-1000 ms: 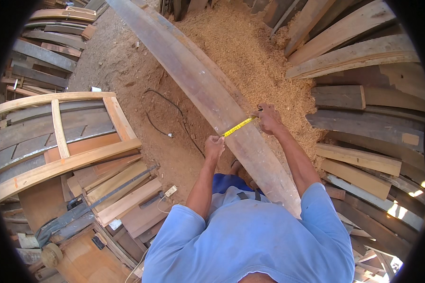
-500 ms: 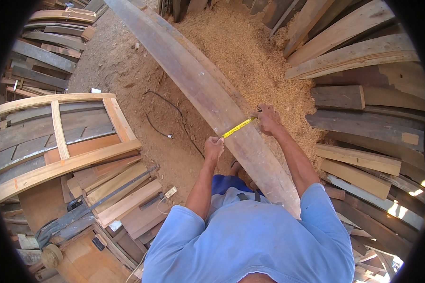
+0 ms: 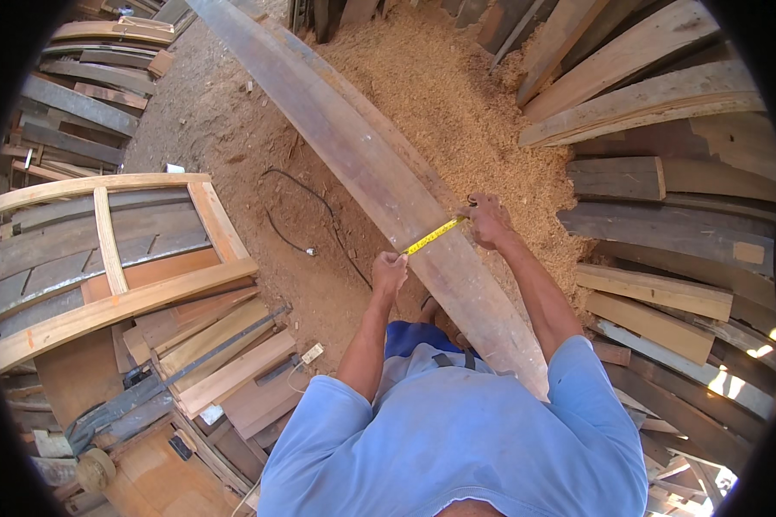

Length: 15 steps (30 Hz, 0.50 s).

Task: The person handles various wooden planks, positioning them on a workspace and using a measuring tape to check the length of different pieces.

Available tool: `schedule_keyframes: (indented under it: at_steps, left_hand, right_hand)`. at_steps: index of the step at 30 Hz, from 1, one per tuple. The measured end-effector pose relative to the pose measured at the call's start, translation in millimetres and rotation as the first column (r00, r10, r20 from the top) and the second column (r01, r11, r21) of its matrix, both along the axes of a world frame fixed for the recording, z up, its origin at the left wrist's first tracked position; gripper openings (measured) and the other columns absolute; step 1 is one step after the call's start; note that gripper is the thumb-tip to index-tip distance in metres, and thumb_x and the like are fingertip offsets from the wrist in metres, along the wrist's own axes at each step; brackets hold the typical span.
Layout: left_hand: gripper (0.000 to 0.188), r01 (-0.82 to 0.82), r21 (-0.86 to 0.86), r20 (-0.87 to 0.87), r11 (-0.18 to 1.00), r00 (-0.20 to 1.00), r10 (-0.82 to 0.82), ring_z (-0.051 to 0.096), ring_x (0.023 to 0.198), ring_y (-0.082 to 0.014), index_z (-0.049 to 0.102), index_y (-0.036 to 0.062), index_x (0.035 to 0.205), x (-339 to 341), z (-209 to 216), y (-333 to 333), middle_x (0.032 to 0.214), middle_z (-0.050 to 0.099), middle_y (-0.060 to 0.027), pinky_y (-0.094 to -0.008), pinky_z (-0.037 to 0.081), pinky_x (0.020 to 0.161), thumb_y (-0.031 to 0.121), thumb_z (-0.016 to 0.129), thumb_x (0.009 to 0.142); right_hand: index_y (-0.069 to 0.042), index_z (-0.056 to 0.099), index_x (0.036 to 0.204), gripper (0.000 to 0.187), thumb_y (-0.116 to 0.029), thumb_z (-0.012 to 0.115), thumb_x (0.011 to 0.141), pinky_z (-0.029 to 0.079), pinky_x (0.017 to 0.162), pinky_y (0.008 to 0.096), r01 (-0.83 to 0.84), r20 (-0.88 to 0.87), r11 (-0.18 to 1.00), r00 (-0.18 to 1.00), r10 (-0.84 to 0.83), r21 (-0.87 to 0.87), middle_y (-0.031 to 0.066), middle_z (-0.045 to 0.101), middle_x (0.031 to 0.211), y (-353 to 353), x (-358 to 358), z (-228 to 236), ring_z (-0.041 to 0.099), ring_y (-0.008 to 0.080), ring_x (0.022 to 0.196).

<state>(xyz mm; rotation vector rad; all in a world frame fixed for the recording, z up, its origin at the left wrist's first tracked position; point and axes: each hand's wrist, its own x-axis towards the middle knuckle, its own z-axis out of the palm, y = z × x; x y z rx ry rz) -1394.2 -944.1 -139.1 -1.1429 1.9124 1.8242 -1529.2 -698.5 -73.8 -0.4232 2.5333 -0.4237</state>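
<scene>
A long, wide wooden plank (image 3: pixel 366 168) runs from the far upper left down to the front of my body. Across its width stretches a yellow tape measure (image 3: pixel 435 235), drawn out between my two hands. My left hand (image 3: pixel 390 272) pinches the tape's end at the plank's left edge. At the right edge, my right hand (image 3: pixel 488 221) is closed around the other end of the tape; a dark part, maybe its case, shows by the fingers but is mostly hidden.
Stacked boards (image 3: pixel 655 293) line the right side, and sawdust (image 3: pixel 483 112) covers the ground beyond the plank. To the left stands a wooden frame (image 3: pixel 112 297) over more lumber. A black cable (image 3: pixel 328 207) with a plug lies on the dirt.
</scene>
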Motion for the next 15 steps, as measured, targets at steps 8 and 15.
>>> schedule_keyframes:
  at_steps: [8,15]
  left_hand:
    - [0.020,-0.013,-0.002,-0.015,1.000,1.000,0.013,0.055,0.055,-0.0105,0.055,0.0023,0.089,0.5,1.4,0.4,0.069,0.059,-0.0041,-0.0263,0.047,0.047,0.015,0.070,0.091]
    - [0.019,-0.031,0.025,-0.029,0.999,0.999,0.032,0.055,0.055,-0.0103,0.054,0.0023,0.089,0.9,0.3,1.3,0.070,0.059,-0.0041,-0.0260,0.047,0.047,0.014,0.069,0.092]
  right_hand:
    - [-0.028,0.067,0.126,0.054,-0.008,0.064,0.076,0.040,0.106,0.0516,-0.010,-0.004,1.000,1.000,0.010,-0.008,0.0113,0.041,0.146,1.5,-0.1,-1.4,0.037,0.0351,0.135]
    - [-0.028,0.067,0.125,0.054,-0.007,0.064,0.075,0.041,0.106,0.0519,-0.003,-0.010,1.000,1.000,0.003,-0.012,0.0119,0.042,0.145,1.3,0.5,0.1,0.037,0.0354,0.134]
